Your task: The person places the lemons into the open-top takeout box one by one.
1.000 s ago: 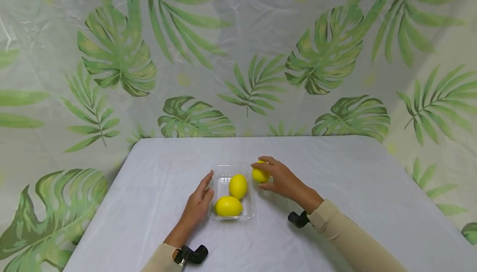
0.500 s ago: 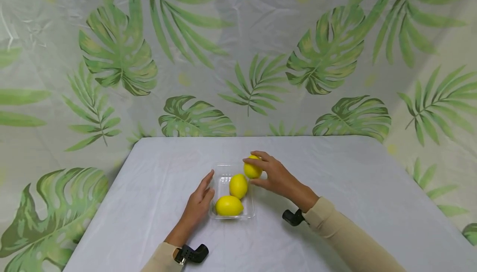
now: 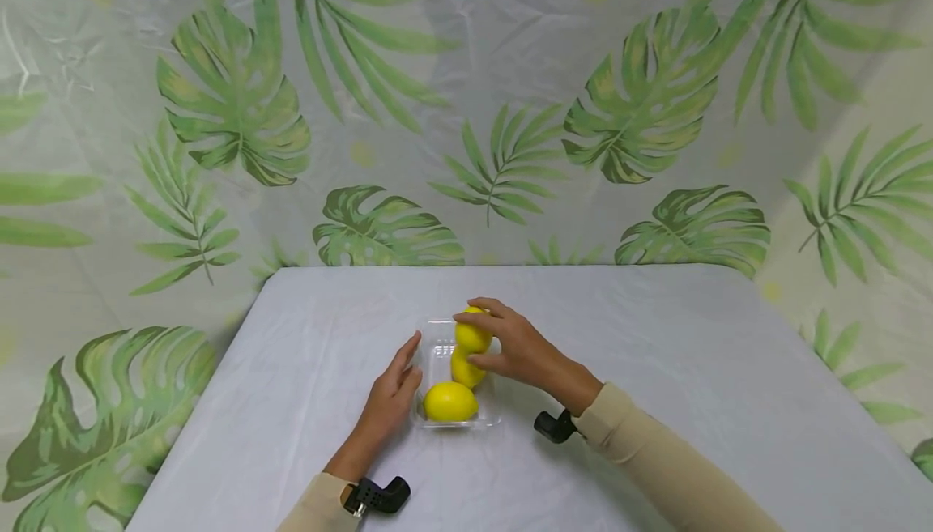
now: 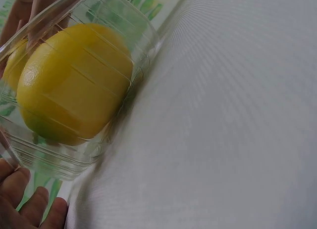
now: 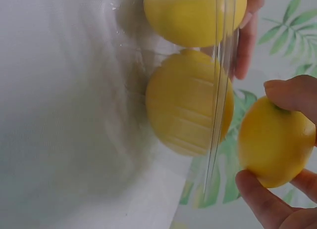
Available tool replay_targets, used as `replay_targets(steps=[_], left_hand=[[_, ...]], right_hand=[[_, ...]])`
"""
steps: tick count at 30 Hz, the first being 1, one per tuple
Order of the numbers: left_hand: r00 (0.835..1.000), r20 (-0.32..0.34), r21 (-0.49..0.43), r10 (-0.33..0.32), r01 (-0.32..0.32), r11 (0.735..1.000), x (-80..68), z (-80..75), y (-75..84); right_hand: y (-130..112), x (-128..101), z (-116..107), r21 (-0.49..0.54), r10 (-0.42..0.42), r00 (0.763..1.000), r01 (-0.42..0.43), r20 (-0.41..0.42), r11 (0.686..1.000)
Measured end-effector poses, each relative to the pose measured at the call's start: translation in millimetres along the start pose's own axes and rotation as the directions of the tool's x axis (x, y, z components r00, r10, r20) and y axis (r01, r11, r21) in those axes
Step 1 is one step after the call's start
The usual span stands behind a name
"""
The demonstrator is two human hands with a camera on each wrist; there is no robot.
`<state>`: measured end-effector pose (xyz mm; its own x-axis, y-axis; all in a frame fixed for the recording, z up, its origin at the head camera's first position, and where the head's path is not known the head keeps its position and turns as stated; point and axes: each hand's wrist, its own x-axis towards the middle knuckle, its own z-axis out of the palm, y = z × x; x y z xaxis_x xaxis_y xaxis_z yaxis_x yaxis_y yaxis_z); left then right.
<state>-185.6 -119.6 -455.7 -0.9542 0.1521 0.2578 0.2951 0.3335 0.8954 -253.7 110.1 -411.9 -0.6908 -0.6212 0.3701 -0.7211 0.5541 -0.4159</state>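
Observation:
Between the thumb and fingers of my right hand [image 3: 526, 351] is a lemon [image 3: 472, 336], held over the far part of a clear plastic box [image 3: 440, 360]. Two more lemons lie inside: one crosswise at the near end, a front lemon [image 3: 450, 402], and a middle lemon [image 3: 464, 372] partly hidden behind the held one. My left hand [image 3: 389, 394] rests along the box's left side with fingers extended. In the right wrist view the held lemon [image 5: 276, 140] is above the rim, apart from the lemons inside. Through the box wall, the left wrist view shows the front lemon [image 4: 77, 85] up close.
The box stands on a table with a white cloth [image 3: 619, 329]. Behind it hangs a leaf-patterned sheet [image 3: 408, 224]. Each wrist carries a black camera, such as the left wrist camera [image 3: 386, 495].
My right hand has carried its lemon leftward, from beyond the box's right edge to above the inside of the box. The left hand and the two lemons inside have stayed put.

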Motion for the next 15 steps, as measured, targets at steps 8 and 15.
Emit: replay_targets(steps=[8, 15], left_hand=[[1.0, -0.001, 0.0, -0.001, 0.001, 1.0, 1.1, -0.3, -0.2], [1.0, 0.007, -0.009, 0.012, -0.012, 1.0, 2.1, -0.5, -5.0]], right_hand=[[-5, 7, 8, 0.013, -0.026, 1.0, 0.026, -0.017, 1.0], [-9, 14, 17, 0.022, -0.023, 1.0, 0.023, 0.006, 0.999]])
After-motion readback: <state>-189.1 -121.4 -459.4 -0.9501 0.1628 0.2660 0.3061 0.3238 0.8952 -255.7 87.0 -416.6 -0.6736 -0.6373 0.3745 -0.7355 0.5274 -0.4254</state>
